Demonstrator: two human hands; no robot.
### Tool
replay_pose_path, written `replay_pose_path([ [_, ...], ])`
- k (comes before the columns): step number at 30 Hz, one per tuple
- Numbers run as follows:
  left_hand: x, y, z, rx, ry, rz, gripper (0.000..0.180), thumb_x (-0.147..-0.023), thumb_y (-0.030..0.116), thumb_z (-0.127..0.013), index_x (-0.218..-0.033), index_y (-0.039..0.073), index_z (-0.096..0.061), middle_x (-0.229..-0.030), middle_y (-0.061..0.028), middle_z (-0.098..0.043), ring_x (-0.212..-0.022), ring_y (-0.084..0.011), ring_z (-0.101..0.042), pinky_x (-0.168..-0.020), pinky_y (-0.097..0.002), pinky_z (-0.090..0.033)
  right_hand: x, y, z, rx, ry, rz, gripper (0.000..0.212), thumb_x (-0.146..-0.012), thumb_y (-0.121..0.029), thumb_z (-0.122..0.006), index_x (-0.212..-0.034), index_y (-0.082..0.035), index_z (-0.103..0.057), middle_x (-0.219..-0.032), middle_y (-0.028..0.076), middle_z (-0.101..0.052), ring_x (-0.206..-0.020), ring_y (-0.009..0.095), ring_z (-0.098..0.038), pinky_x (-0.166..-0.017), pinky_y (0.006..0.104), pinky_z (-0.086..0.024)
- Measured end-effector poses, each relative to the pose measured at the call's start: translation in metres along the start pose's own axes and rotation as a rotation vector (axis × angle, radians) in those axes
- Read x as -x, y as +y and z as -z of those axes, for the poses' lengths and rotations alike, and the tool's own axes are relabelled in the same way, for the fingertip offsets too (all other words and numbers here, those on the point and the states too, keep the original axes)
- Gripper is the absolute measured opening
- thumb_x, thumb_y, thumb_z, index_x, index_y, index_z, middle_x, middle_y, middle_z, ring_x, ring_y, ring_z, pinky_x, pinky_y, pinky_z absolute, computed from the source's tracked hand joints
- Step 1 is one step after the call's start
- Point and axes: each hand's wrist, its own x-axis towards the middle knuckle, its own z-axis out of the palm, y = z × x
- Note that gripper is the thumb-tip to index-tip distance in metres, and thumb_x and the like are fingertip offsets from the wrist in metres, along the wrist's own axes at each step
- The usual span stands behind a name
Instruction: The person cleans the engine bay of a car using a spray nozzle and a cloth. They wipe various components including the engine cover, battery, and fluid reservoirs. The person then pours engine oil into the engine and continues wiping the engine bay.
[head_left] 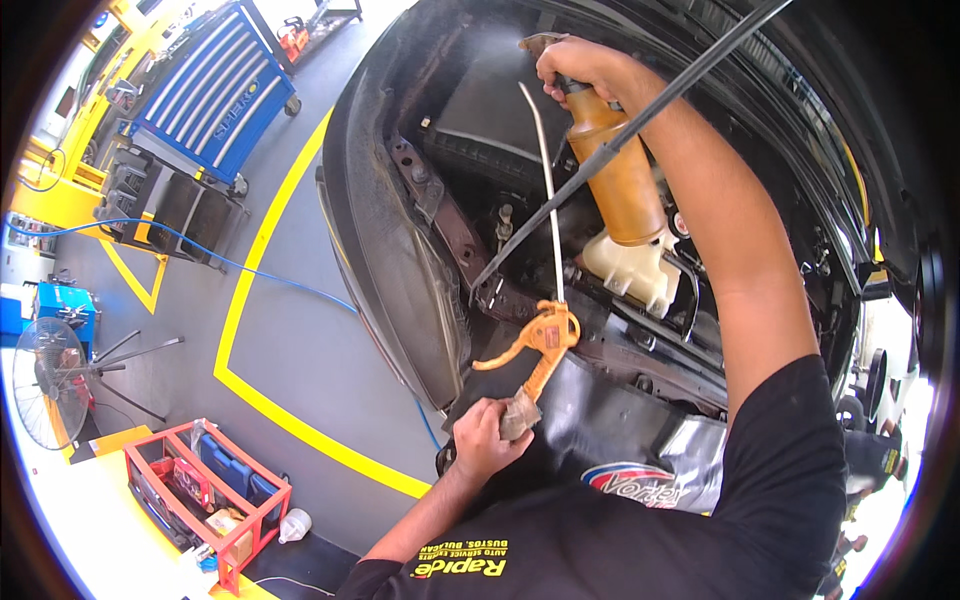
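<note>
From here I have the amber spray bottle [612, 195] tilted over the engine bay [490, 110], right hand [592, 68] clamped at its neck, left hand [485, 440] closed on the orange air gun [547, 335]; a blue tool chest [212, 88] well apart

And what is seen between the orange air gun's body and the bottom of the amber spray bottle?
In the head view, a cream plastic container shows between the orange air gun and the amber spray bottle, which partly covers it.
</note>
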Motion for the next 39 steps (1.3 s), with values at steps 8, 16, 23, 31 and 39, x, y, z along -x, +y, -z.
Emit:
replay_pose_path([
  [8, 0.000, -0.002, -0.004, 0.035, 0.023, -0.011, 0.045, -0.060, 0.013, -0.085, -0.096, 0.003, -0.060, -0.085, -0.0139, -0.066, -0.071, -0.0353, -0.067, -0.062, -0.0428, -0.055, 0.064, 0.106, 0.061, 0.030, 0.143, -0.393, 0.027, -0.068, -0.005, -0.057, -0.093, -0.003, -0.064, -0.065, 0.010, -0.058, -0.054, 0.021, -0.057, -0.052, 0.0383, -0.050],
  [16, 0.003, -0.003, -0.006, -0.011, 0.017, -0.040, 0.049, -0.060, 0.016, -0.086, -0.099, 0.003, -0.060, -0.086, -0.0130, -0.065, -0.074, -0.0356, -0.066, -0.064, -0.0442, -0.054, 0.122, 0.154, 0.047, -0.145, 0.248, -0.364, 0.073, -0.061, -0.001, -0.058, -0.134, -0.009, -0.060, -0.086, 0.014, -0.063, -0.061, 0.024, -0.061, -0.055, 0.0422, -0.052],
  [23, 0.004, -0.001, -0.008, -0.035, 0.045, -0.037, 0.045, -0.062, 0.013, -0.082, -0.099, 0.002, -0.059, -0.085, -0.0138, -0.064, -0.073, -0.0372, -0.066, -0.065, -0.0448, -0.054, 0.145, 0.168, -0.021, 0.059, 0.001, -0.406, 0.073, -0.066, 0.000, -0.062, -0.138, -0.011, -0.061, -0.096, 0.014, -0.070, -0.067, 0.027, -0.066, -0.061, 0.0460, -0.054],
  [31, 0.006, 0.000, -0.015, -0.133, 0.075, -0.077, 0.032, -0.069, 0.015, -0.077, -0.093, 0.002, -0.060, -0.083, -0.0170, -0.063, -0.075, -0.0424, -0.064, -0.069, -0.0487, -0.053, 0.240, 0.141, -0.095, 0.066, -0.027, -0.184, 0.025, -0.077, -0.006, -0.055, -0.094, 0.003, -0.071, -0.081, 0.015, -0.072, -0.066, 0.023, -0.070, -0.060, 0.0430, -0.054],
  [39, -0.002, 0.000, -0.019, -0.189, 0.065, -0.122, 0.034, -0.070, 0.016, -0.074, -0.095, -0.001, -0.060, -0.084, -0.0196, -0.065, -0.077, -0.0448, -0.064, -0.071, -0.0510, -0.052, 0.397, 0.185, -0.031, -0.057, 0.254, -0.209, 0.068, -0.088, -0.008, -0.053, -0.155, -0.012, -0.043, -0.126, 0.015, -0.069, -0.069, 0.019, -0.073, -0.068, 0.0318, -0.060],
])
